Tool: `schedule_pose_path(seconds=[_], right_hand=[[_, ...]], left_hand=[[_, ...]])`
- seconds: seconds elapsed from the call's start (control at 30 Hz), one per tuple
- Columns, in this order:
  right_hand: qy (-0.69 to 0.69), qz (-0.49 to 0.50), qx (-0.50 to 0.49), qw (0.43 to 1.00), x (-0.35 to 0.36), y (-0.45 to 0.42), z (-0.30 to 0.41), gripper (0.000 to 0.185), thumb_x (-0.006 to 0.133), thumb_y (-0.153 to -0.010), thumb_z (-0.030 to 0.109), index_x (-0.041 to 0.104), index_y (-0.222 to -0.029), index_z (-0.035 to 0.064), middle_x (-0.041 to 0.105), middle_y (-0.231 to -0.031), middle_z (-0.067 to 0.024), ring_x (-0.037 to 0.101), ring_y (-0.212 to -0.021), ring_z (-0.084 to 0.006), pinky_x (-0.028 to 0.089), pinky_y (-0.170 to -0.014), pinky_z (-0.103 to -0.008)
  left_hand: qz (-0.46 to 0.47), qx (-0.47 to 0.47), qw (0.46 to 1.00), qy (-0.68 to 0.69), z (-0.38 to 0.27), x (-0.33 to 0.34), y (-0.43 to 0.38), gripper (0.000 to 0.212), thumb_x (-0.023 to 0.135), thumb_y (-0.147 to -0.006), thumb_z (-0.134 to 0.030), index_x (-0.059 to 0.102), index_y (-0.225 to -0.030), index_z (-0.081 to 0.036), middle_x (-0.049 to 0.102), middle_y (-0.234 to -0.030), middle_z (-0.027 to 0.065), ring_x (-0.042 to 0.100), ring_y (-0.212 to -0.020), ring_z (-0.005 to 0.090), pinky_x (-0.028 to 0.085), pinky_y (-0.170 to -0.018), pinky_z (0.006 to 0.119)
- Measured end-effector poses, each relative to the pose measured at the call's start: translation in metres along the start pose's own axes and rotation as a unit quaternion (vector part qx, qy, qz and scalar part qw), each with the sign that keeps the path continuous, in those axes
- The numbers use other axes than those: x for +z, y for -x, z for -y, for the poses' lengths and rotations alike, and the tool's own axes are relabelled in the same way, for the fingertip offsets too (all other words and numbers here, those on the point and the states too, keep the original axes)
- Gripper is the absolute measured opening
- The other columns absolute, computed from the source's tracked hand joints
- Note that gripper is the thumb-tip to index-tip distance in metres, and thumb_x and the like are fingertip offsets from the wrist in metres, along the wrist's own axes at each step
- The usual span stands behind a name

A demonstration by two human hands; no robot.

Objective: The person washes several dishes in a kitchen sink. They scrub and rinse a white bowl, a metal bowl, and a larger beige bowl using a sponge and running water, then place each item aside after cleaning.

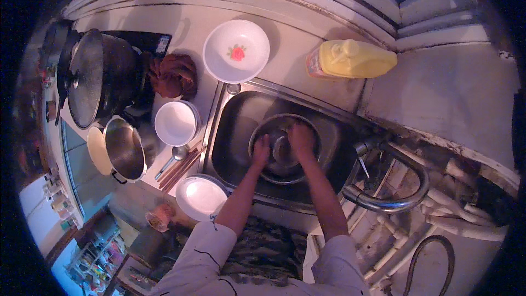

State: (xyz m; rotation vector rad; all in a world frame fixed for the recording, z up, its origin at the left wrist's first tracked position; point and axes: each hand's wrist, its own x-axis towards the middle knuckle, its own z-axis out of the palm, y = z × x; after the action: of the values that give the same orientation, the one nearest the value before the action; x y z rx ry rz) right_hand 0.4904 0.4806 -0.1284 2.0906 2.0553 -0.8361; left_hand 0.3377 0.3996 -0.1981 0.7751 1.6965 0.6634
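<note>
A round metal basin [287, 179] rests in the stainless steel sink [238, 131]. Inside it, my left hand [261, 150] is at the left side and my right hand [302, 139] at the right, on either side of a rounded shiny thing [283, 150] too blurred to name. Whether either hand grips it cannot be told. Left of the sink lie chopsticks [178, 170], a metal ladle [179, 153], stacked white bowls [176, 123] and stacked white plates [201, 197]. A white bowl with a red flower [236, 51] stands beyond the sink's far left corner.
A metal faucet [390, 205] curves at the sink's right. Behind stands a yellow jug [357, 59]. Further left are a brown cloth [174, 76], a large dark pot with a glass lid [88, 78] and an open metal pot [125, 150]. Pipes [464, 226] show at lower right.
</note>
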Motion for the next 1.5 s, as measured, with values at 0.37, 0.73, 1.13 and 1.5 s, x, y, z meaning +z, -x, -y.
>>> schedule_pose_path(seconds=[0.37,0.73,1.13,1.5], right_hand=[[-0.157,-0.029,-0.199,0.967,-0.017,0.007,0.045,0.024,0.056,-0.083,0.020,0.064,-0.104,0.0110,0.060,-0.106,-0.0154,0.053,-0.101,-0.0372,0.043,-0.091,-0.0450],[-0.055,-0.009,0.230,0.972,-0.002,0.093,-0.009,0.035,0.048,-0.091,0.029,0.059,-0.103,-0.0025,0.064,-0.086,-0.0267,0.064,-0.079,-0.0413,0.049,-0.071,-0.0518],[-0.175,-0.113,-0.063,0.976,0.064,0.085,0.052,0.018,0.051,-0.089,0.013,0.059,-0.098,-0.0003,0.061,-0.094,-0.0242,0.060,-0.087,-0.0398,0.048,-0.074,-0.0466],[-0.069,-0.152,-0.010,0.986,0.005,0.028,-0.017,0.017,0.049,-0.089,0.012,0.056,-0.100,0.0020,0.059,-0.096,-0.0222,0.057,-0.089,-0.0395,0.047,-0.076,-0.0474]], left_hand=[[0.029,0.090,0.995,-0.042,-0.023,-0.009,0.001,0.038,0.043,-0.097,-0.024,0.054,-0.116,0.006,0.060,-0.112,0.0233,0.057,-0.106,0.0358,0.040,-0.094,0.038],[0.005,0.030,0.994,-0.104,-0.011,-0.003,-0.003,0.056,0.034,-0.097,-0.043,0.057,-0.107,0.007,0.060,-0.104,0.0282,0.056,-0.099,0.0430,0.040,-0.091,0.045],[0.043,0.043,0.997,0.051,-0.019,-0.007,-0.009,0.045,0.039,-0.096,-0.034,0.056,-0.114,0.004,0.060,-0.112,0.0187,0.056,-0.102,0.0282,0.041,-0.092,0.037],[0.127,-0.108,0.975,0.144,-0.067,-0.014,0.000,0.054,0.061,-0.086,-0.039,0.054,-0.123,0.000,0.056,-0.121,0.0110,0.051,-0.111,0.0226,0.040,-0.095,0.035]])
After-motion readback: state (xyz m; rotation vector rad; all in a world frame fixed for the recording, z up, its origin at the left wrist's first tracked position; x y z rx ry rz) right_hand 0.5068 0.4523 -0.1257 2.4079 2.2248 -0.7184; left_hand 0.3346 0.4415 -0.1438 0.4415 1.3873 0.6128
